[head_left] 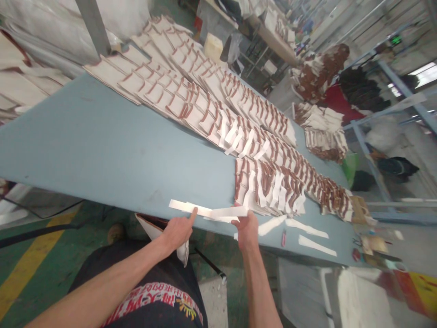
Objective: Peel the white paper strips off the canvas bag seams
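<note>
Two overlapping white strips of cloth or paper lie along the near table edge. My left hand (178, 231) rests its outstretched index finger on the left strip (177, 204), its other fingers loosely curled. At the right, my right hand (247, 229) pinches the end of the upper white strip (227, 211), thumb on the near side. Just beyond that hand is a bundle of cream fabric pieces with brown edges (241, 180), with several white strips laid across it. More loose strips (307, 227) lie to the right, near a small pink-handled tool (283, 238).
Long overlapping rows of brown-edged cream pieces (164, 93) run along the far side of the blue-grey table (112, 146). Another stack (324, 127) stands at the far right. A brown-edged piece (150, 228) hangs at the near edge by my body. Metal racks (372, 155) stand beyond.
</note>
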Demonstrator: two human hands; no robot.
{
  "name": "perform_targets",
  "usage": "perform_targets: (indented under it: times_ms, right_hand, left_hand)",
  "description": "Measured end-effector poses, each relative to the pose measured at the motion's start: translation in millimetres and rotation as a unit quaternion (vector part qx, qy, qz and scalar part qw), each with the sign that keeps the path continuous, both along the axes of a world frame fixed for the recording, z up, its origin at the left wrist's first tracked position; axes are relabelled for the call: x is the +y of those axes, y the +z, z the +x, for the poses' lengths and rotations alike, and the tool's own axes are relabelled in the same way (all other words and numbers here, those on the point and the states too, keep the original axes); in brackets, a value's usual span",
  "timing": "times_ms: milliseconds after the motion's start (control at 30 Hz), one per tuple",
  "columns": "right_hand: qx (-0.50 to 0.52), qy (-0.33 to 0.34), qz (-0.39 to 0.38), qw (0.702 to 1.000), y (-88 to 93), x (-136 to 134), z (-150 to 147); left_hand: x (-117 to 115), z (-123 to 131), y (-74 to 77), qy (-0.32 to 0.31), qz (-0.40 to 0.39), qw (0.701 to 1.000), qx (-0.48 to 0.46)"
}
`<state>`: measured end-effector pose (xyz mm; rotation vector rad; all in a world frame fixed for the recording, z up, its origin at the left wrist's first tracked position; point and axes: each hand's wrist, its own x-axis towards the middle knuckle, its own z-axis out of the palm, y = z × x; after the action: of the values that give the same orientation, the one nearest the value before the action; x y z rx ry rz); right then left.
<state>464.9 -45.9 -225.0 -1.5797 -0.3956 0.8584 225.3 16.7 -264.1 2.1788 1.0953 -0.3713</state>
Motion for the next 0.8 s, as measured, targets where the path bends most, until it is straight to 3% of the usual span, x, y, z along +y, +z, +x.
perform_targets:
  times_ms: [267, 567, 800]
  right_hand:
    - [0.051, -0.087, 0.078, 0.992, 25.7, 9.0, 79.6]
    - [0.076, -0.155, 0.057, 0.983, 12.8, 2.6, 124.3]
    - [0.078, -0.18, 0.073, 0.978, 54.0, -14.9, 154.4]
  left_hand:
    - [-2.4, 0.3, 2.2, -0.002, 0.004, 1.0, 0.002]
    - [-9.2, 7.5, -2.7, -0.009, 0.017, 0.999, 0.03]
    - [-8.7, 2.0, -11.4, 0.006, 0.024, 1.0, -0.004]
